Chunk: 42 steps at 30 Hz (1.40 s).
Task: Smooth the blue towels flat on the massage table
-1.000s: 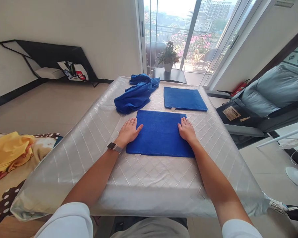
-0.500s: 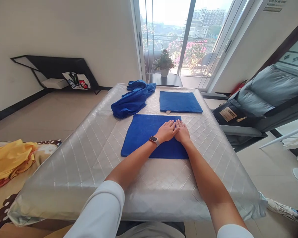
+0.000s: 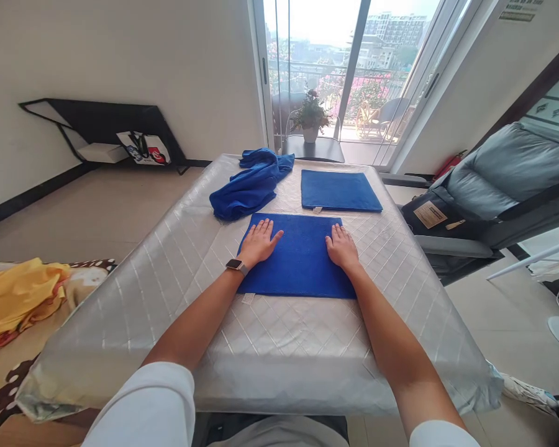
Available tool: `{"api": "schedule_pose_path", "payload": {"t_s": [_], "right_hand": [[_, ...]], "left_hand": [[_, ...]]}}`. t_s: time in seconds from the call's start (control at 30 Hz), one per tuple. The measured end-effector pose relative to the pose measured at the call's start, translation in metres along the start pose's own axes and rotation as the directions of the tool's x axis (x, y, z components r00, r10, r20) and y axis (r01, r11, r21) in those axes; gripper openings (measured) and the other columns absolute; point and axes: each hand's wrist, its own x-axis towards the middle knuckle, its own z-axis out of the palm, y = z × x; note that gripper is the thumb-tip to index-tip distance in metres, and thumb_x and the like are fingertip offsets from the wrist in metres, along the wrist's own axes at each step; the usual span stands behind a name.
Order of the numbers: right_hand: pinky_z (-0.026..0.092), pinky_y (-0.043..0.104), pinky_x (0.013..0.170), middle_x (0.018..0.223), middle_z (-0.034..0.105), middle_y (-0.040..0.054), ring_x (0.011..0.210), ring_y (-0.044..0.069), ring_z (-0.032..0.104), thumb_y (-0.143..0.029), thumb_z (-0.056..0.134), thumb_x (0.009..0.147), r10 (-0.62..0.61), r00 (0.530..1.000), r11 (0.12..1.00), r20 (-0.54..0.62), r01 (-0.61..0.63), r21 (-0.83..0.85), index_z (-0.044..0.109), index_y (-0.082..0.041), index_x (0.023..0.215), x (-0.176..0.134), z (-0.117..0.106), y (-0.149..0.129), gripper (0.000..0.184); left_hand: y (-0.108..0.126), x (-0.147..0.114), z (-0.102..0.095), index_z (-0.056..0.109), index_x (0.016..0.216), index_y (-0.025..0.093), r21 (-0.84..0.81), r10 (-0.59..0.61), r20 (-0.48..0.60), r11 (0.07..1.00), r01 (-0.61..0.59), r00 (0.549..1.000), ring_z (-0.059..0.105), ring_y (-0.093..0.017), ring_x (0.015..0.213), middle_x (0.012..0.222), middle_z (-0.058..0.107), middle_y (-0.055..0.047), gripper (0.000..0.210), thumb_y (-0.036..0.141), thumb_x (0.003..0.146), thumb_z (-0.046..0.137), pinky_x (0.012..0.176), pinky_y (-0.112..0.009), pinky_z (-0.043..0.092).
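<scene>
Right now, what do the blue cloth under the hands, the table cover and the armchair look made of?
Blue cloth: soft-looking fabric, perhaps microfibre; matte surface, white label at its edge.
Table cover: likely plastic or coated sheet; silvery sheen, diamond lines.
Armchair: leather or imitation, can't tell; soft sheen, creased padding.

Left hand [image 3: 258, 242] palm-down, right hand [image 3: 341, 247] palm-down, arms [image 3: 193, 328] outstretched

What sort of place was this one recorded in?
Probably a home's living area: a padded armchair stands at the right, a potted plant sits on a chair, and sliding glass doors look onto a balcony.
</scene>
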Motion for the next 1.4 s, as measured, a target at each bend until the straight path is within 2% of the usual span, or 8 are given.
{"api": "schedule_pose_path", "payload": {"t_s": [0.1, 0.2, 0.53, 0.73, 1.0, 1.23, 1.33, 1.4], "right_hand": [[0.016, 0.040, 0.128, 0.171, 0.024, 0.0116, 0.158, 0.023, 0.019, -0.039, 0.020, 0.108, -0.002, 1.000, 1.000, -0.005, 0.002, -0.021, 0.028, -0.007, 0.162, 0.000, 0.000, 0.000, 0.064], [0.016, 0.039, 0.128, 0.171, 0.024, 0.0120, 0.158, 0.023, 0.019, -0.039, 0.020, 0.107, -0.002, 1.000, 0.999, 0.004, 0.002, -0.045, 0.028, -0.006, 0.162, 0.001, -0.001, 0.000, 0.065], [0.017, 0.043, 0.128, 0.171, 0.021, 0.0112, 0.158, 0.024, 0.020, -0.037, 0.020, 0.106, 0.040, 0.997, 0.995, 0.062, -0.034, -0.097, 0.025, -0.006, 0.163, 0.003, -0.007, -0.003, 0.065], [0.018, 0.043, 0.127, 0.170, 0.024, 0.0137, 0.158, 0.025, 0.020, -0.045, 0.017, 0.107, 0.042, 0.997, 0.995, 0.064, -0.036, -0.090, 0.028, -0.007, 0.162, 0.032, -0.018, -0.008, 0.068], [0.016, 0.040, 0.128, 0.170, 0.024, 0.0140, 0.158, 0.023, 0.019, -0.045, 0.017, 0.108, 0.049, 0.999, 0.998, -0.013, -0.050, -0.044, 0.026, -0.006, 0.163, 0.049, 0.003, -0.001, 0.068], [0.016, 0.039, 0.128, 0.170, 0.025, 0.0132, 0.158, 0.022, 0.020, -0.043, 0.019, 0.107, 0.054, 0.998, 0.998, -0.027, -0.055, -0.017, 0.026, -0.005, 0.162, 0.045, 0.002, -0.003, 0.067], [0.016, 0.039, 0.128, 0.170, 0.026, 0.0136, 0.158, 0.023, 0.020, -0.043, 0.019, 0.107, 0.059, 0.998, 0.998, -0.029, -0.059, -0.006, 0.027, -0.004, 0.162, 0.045, 0.002, -0.004, 0.068], [0.015, 0.039, 0.128, 0.170, 0.025, 0.0141, 0.158, 0.023, 0.020, -0.043, 0.019, 0.107, 0.059, 0.998, 0.998, -0.026, -0.059, -0.007, 0.027, -0.004, 0.162, 0.045, 0.003, -0.005, 0.068]], "left_hand": [[-0.023, -0.011, -0.003, 0.028, 0.162, 0.007, 0.010, -0.065, -0.007, 0.998, 0.066, 0.998, 0.022, -0.027, 0.158, 0.169, 0.026, -0.016, 0.082, 0.063, 0.104, 0.011, 0.129, -0.044, 0.017], [-0.030, -0.016, -0.004, 0.027, 0.161, 0.004, -0.002, -0.099, 0.000, 0.995, 0.099, 0.995, 0.022, -0.028, 0.157, 0.169, 0.025, -0.018, 0.085, 0.064, 0.103, 0.010, 0.128, -0.043, 0.018], [-0.027, -0.013, -0.002, 0.027, 0.161, 0.001, -0.043, -0.091, -0.017, 0.995, 0.091, 0.996, 0.021, -0.031, 0.157, 0.169, 0.025, -0.021, 0.088, 0.066, 0.102, 0.016, 0.128, -0.045, 0.017], [-0.028, -0.012, 0.002, 0.027, 0.162, 0.006, -0.077, -0.101, -0.027, 0.992, 0.099, 0.994, 0.021, -0.031, 0.158, 0.169, 0.025, -0.019, 0.088, 0.069, 0.101, 0.015, 0.128, -0.047, 0.018], [-0.025, -0.014, 0.000, 0.029, 0.161, 0.005, -0.042, -0.093, -0.042, 0.995, 0.091, 0.995, 0.024, -0.030, 0.157, 0.168, 0.028, -0.019, 0.085, 0.065, 0.102, 0.017, 0.128, -0.045, 0.019], [-0.026, -0.018, -0.007, 0.032, 0.159, 0.001, 0.038, -0.101, -0.051, 0.994, 0.103, 0.994, 0.029, -0.030, 0.155, 0.166, 0.031, -0.021, 0.082, 0.060, 0.103, 0.020, 0.128, -0.044, 0.021], [-0.017, -0.020, -0.012, 0.036, 0.158, 0.003, 0.076, -0.070, -0.126, 0.994, 0.080, 0.990, 0.032, -0.030, 0.154, 0.164, 0.036, -0.021, 0.078, 0.058, 0.105, 0.021, 0.127, -0.044, 0.023], [0.000, -0.019, -0.013, 0.040, 0.156, 0.004, 0.077, -0.002, -0.158, 0.997, 0.015, 0.987, 0.033, -0.029, 0.153, 0.163, 0.038, -0.019, 0.074, 0.055, 0.105, 0.022, 0.127, -0.043, 0.024]]}}
